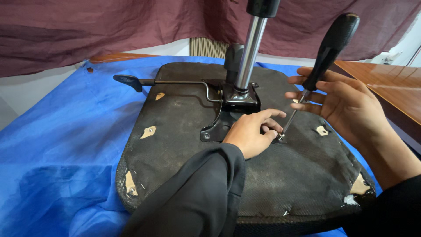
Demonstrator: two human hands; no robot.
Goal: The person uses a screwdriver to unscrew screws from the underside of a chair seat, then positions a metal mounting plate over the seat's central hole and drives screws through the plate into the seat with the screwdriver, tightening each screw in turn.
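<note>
Right hand (346, 103) fingers loosely gripping screwdriver (322, 61); left hand (254, 131) fingers pinched steadying tip at mounting plate (219, 125) on upturned chair seat (184, 118).

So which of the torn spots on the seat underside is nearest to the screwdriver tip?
The small tan tear just right of the screwdriver tip, below the right hand; the other tears lie along the left side and at the front corners.

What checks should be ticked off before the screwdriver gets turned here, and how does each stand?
1. Screwdriver tip on the screw: ok.
2. Right hand around the handle: ok, loosely.
3. Left hand steadying the tip: ok.
4. Shaft square to the screw: not ok, tilted.
5. Chair seat lying flat on the blue sheet: ok.
6. Tip seated in the screw head: cannot tell.
</note>
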